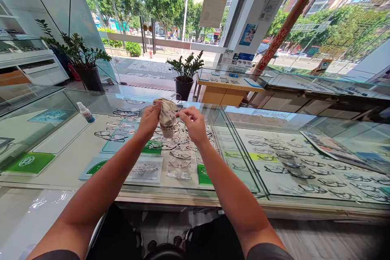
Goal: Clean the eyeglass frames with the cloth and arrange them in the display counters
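Note:
Above the glass display counter, my left hand (150, 118) is closed on a crumpled beige cleaning cloth (166, 113) with printing near its lower edge. My right hand (194, 122) pinches a thin-rimmed pair of eyeglasses (176, 98) at the cloth's right side. One round rim shows above the cloth; the rest is partly covered by cloth and fingers. Both hands are close together, with the cloth and eyeglasses between them. Beneath the glass top, rows of eyeglass frames (180, 155) lie under my hands.
A white spray bottle (85, 112) with a blue base stands on the counter at left. The glass counter (243, 158) continues right, with more frames and a magazine (338, 150). Beyond are potted plants (184, 74), a wooden cabinet (227, 94) and large windows.

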The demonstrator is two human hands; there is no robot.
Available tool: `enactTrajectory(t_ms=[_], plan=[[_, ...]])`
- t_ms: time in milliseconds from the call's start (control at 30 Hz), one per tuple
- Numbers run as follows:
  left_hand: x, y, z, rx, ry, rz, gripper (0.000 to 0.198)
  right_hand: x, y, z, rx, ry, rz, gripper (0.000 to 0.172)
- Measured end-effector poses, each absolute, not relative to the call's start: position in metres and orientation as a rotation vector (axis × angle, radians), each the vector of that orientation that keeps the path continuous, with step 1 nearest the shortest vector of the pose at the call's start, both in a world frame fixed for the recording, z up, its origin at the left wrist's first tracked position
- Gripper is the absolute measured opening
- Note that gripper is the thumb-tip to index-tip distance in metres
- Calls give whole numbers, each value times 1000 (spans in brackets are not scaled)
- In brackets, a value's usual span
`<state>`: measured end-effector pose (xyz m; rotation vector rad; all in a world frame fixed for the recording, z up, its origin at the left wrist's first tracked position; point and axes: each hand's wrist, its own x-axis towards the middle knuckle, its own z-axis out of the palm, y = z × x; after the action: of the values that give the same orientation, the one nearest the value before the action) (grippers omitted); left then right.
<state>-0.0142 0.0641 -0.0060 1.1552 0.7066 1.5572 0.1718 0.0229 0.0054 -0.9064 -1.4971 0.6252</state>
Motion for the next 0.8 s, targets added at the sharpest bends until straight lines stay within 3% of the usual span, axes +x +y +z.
enactTrajectory(t_ms=[367,800], plan=[[-19,58,0,1302,562,1297,66,176,28,4,-899,-1562,655,23],[-17,53,6,1179,593,1301,64,174,27,3,-829,-1652,646,25]])
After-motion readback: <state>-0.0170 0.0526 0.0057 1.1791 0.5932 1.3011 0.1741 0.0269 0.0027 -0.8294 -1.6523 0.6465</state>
